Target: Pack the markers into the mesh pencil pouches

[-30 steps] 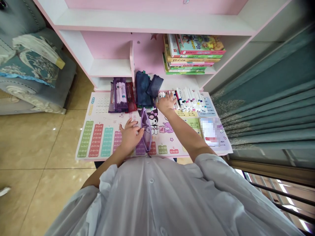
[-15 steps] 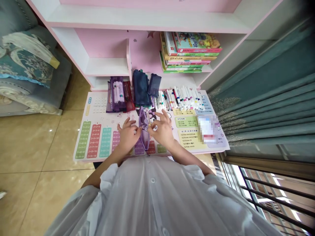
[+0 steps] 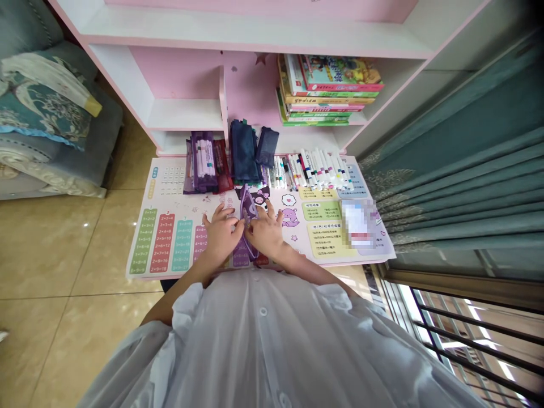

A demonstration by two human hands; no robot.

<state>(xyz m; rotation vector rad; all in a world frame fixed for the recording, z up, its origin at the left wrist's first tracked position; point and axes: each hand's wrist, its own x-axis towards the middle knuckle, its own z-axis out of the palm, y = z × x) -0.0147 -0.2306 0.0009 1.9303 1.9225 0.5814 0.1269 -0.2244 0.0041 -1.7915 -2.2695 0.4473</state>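
A purple see-through zip pouch (image 3: 250, 205) lies lengthwise on the desk in front of me, its mouth edge facing up. On its left side, my left hand (image 3: 223, 229) pinches the pouch's edge between thumb and forefinger, the other fingers spread. My right hand (image 3: 267, 228) lies over the pouch's right side, with thumb and forefinger closed at its edge close to my left thumb. Its palm side is hidden, so anything small under it does not show. Just beyond the pouch, white markers (image 3: 327, 169) lie in a row.
Dark blue pouches (image 3: 243, 150), a purple pouch with markers (image 3: 204, 161) and a red pouch (image 3: 222, 167) lie at the desk's back. A blurred phone-like object (image 3: 357, 224) is at right. Books (image 3: 327, 93) are stacked on the shelf (image 3: 255, 28) above.
My right hand has moved left and down onto the pouch, and the pouch looks narrower and partly covered. My left hand keeps its pinch in the same place.
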